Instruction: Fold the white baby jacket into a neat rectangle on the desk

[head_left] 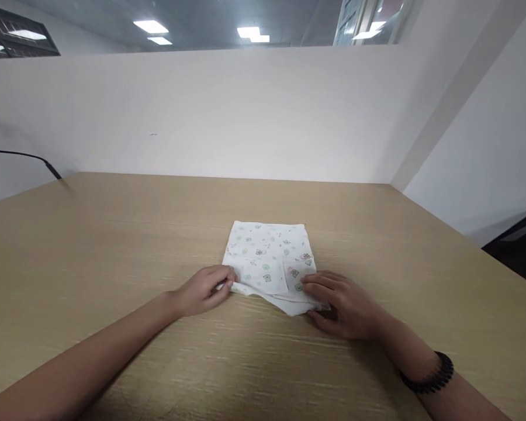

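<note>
A white cloth [267,245] printed with small green and pink figures lies partly folded in the middle of the table. At its near left corner, my left hand [208,288] pinches the edge between thumb and fingers. My right hand [344,304] is at the near right corner, its fingers on top of a folded-over flap and its thumb below the edge, so the corner sits between them. Between the hands the near edge sags into a loose point towards me. What lies under the flap is hidden.
The wooden table [135,234] spreads out around the cloth. A white wall [245,117] stands behind it, and another rises on the right. A black cable [26,154] reaches the table's far left edge. A dark object [519,245] shows beyond the right edge.
</note>
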Demonstrator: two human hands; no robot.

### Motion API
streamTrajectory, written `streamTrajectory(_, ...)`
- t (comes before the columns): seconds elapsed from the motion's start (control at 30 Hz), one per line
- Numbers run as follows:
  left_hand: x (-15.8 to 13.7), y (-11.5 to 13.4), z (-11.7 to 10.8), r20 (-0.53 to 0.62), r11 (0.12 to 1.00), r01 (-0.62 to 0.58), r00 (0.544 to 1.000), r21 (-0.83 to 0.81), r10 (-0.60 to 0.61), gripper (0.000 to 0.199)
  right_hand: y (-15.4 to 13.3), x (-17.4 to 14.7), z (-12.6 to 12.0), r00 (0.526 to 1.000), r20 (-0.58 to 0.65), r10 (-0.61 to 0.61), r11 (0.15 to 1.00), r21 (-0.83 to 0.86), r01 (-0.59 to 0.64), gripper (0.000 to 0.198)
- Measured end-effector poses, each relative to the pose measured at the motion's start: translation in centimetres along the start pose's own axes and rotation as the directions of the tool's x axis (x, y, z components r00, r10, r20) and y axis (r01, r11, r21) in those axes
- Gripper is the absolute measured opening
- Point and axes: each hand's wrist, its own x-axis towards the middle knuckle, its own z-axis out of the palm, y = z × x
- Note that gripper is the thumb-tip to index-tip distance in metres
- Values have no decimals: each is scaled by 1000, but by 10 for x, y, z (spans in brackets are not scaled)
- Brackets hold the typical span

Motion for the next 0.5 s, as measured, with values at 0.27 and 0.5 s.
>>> streamTrajectory(0.27,4,-8,-5,28,956,211,977,-205,-210,35,14,-4,11,991,-36,130,991,-4,-130,32)
streamTrajectory(0.5,2,-19,-15,166,983,-57,982,-176,87,72,15,-1,5,950,-67,306,935,211,-286,28)
